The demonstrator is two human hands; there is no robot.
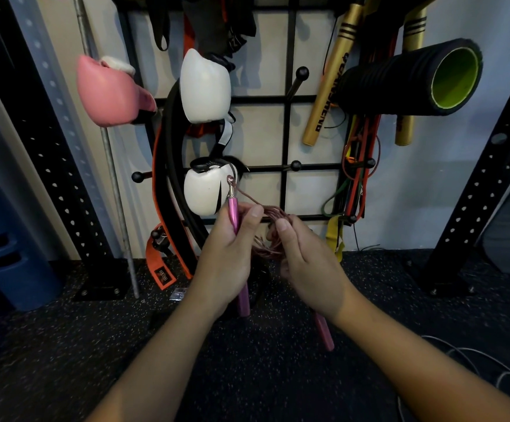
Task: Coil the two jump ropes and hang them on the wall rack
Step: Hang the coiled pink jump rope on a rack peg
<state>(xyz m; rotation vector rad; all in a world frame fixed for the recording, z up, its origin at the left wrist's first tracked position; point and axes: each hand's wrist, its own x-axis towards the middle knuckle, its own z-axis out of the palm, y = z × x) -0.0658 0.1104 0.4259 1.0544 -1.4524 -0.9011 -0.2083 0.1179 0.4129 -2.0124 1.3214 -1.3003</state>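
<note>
The pink jump rope (273, 229) is bunched in loops between both hands, in front of the black wall rack (287, 132). The left hand (226, 254) grips one pink handle (234, 213) upright, while the right hand (305, 260) seems to pinch the loops, fingers partly hidden. A second handle (323, 332) hangs below the right wrist, above the speckled floor (65, 345).

Bare peg (295, 165) (right of white glove (206, 194)) reachable.

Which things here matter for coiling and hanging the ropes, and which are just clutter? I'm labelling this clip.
In the job: pink-handled rope, left hand, right hand, wall rack, pale rope on the floor.

Lying about: pink glove, white gloves, foam roller, gold sticks.
</note>
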